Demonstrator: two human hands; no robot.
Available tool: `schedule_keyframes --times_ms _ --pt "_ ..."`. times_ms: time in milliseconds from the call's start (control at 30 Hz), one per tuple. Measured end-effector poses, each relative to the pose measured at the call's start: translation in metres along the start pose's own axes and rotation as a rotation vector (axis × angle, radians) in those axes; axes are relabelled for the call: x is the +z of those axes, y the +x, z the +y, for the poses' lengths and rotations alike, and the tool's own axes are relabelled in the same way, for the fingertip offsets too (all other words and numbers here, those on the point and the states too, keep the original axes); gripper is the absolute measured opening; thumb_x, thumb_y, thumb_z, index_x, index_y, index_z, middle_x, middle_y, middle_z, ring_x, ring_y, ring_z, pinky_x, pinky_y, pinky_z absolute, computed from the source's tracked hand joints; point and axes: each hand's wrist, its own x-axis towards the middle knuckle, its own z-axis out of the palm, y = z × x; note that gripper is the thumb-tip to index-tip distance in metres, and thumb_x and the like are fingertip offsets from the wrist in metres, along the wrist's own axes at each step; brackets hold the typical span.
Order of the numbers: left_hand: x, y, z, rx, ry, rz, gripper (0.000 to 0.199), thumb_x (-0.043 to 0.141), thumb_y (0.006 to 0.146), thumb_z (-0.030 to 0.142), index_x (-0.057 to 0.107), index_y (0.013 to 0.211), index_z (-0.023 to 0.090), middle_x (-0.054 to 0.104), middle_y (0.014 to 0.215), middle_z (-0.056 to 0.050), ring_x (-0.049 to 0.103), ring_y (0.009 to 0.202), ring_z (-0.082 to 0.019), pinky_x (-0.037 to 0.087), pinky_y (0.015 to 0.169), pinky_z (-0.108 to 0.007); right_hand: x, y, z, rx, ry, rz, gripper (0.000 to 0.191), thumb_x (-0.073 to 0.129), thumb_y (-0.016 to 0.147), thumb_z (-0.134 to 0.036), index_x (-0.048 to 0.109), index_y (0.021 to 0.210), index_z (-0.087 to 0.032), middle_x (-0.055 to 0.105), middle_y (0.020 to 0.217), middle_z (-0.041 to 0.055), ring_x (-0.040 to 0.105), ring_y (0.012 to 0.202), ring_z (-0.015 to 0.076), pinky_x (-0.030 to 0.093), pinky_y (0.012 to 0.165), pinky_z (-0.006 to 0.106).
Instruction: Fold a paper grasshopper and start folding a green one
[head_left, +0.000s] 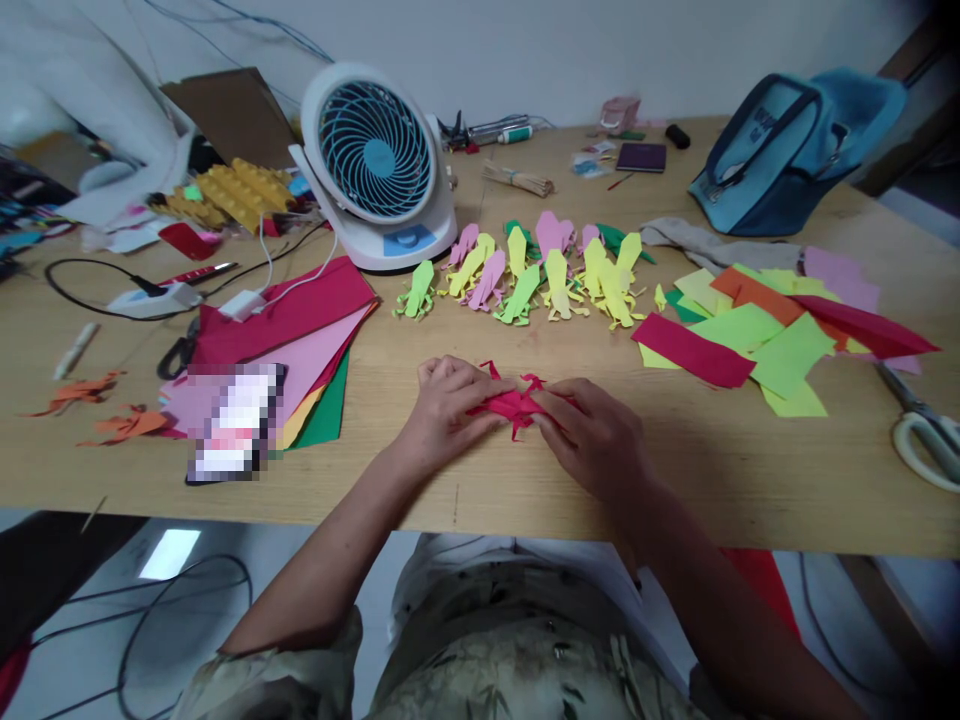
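Note:
Between my two hands, just above the near part of the table, is a red folded paper figure [516,404] with thin bent legs sticking out. My left hand [455,405] pinches its left end with curled fingers. The right end is gripped by my right hand [592,425], thumb and fingers closed on it. Beyond the hands stand several finished-looking folded paper figures in yellow, pink and green, such as a light green one [520,297]. Two orange folded figures [129,425] lie at the far left.
A white fan [379,157] stands at the back left. Coloured paper sheets [300,312], a phone [238,420] and a power strip [161,299] lie left. Cut paper pieces [739,328] and scissors [926,430] are right. A blue bag [780,150] sits behind them.

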Motion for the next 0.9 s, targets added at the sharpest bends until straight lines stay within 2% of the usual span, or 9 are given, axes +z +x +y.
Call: schedule_keyframes --times_ms 167,300,400,533,700,900 --pt "0.0008 -0.0004 -0.0018 0.05 -0.174 -0.043 0.039 0.062 0.096 0.032 0.061 0.134 0.028 0.069 0.105 -0.006 0.058 0.098 -0.021 0.046 0.086 -0.037 0.0013 -0.0009 0.0014 0.043 0.072 -0.005 0.02 0.057 0.094 -0.02 0.065 0.112 -0.023 0.071 0.1 0.0084 0.066 0.09 0.0208 0.053 0.074 0.033" --pt "0.0032 -0.0006 -0.0031 0.062 -0.221 -0.011 0.038 0.061 0.096 0.029 0.061 0.134 0.026 0.068 0.104 -0.007 0.06 0.097 -0.019 0.05 0.082 -0.034 0.0008 -0.0003 0.0022 0.075 0.152 -0.003 0.022 0.055 0.095 -0.02 0.064 0.115 -0.023 0.07 0.098 0.0079 0.067 0.089 0.0202 0.054 0.074 0.032" --pt "0.0048 -0.001 -0.0044 0.061 -0.209 0.007 0.037 0.061 0.096 0.029 0.062 0.132 0.024 0.069 0.102 -0.008 0.06 0.095 -0.019 0.05 0.083 -0.035 0.0005 0.0 0.0021 0.086 0.178 -0.021 0.024 0.057 0.094 -0.02 0.063 0.117 -0.022 0.07 0.1 0.0091 0.068 0.092 0.0219 0.055 0.077 0.034" --pt "0.0051 -0.0012 -0.0054 0.051 -0.181 -0.026 0.037 0.06 0.097 0.033 0.062 0.133 0.024 0.069 0.101 -0.008 0.06 0.095 -0.02 0.05 0.085 -0.036 0.0013 -0.0007 0.0014 0.105 0.2 -0.048 0.021 0.059 0.093 -0.019 0.064 0.112 -0.023 0.071 0.102 0.0088 0.068 0.096 0.0226 0.055 0.082 0.035" --pt "0.0037 0.0003 -0.0044 0.099 -0.101 -0.045 0.036 0.058 0.097 0.035 0.063 0.132 0.025 0.069 0.102 -0.009 0.06 0.097 -0.021 0.048 0.086 -0.037 0.0029 -0.0001 0.0027 0.179 0.321 0.001 0.017 0.059 0.093 -0.02 0.067 0.108 -0.024 0.073 0.099 0.0071 0.069 0.092 0.0199 0.056 0.081 0.033" --pt "0.003 0.0009 -0.0013 0.125 -0.044 -0.041 0.036 0.058 0.097 0.037 0.064 0.13 0.023 0.07 0.101 -0.008 0.06 0.095 -0.021 0.045 0.086 -0.038 0.001 0.0029 0.0047 0.27 0.481 -0.019 0.02 0.059 0.09 -0.017 0.069 0.106 -0.025 0.073 0.097 0.0043 0.069 0.089 0.0189 0.055 0.08 0.033"
